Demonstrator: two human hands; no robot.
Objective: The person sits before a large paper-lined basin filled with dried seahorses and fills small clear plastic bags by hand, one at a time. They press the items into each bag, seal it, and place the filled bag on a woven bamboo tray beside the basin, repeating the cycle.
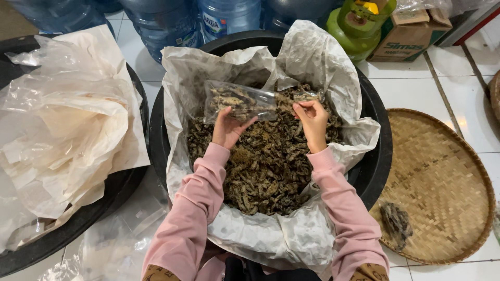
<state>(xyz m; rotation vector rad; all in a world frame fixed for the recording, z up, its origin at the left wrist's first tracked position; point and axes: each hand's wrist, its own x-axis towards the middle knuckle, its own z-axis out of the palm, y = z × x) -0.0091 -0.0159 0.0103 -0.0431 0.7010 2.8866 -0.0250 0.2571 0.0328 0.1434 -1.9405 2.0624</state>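
Bag: a clear plastic bag [240,101], partly filled with dried bits, was held lying sideways above the tub.
Left hand [227,127]: its grip was closed on the bag's lower edge.
Right hand [312,119]: its grip pinched the bag's twisted mouth end.
Tub: a black tub [376,130] lined with crumpled paper [317,57] held a heap of dried fish [265,166].
Right side: a woven tray [442,182] lay on the tiled floor [448,78], carrying a small filled packet [396,224].
Left side: another black tub [67,234] held loose paper and plastic.
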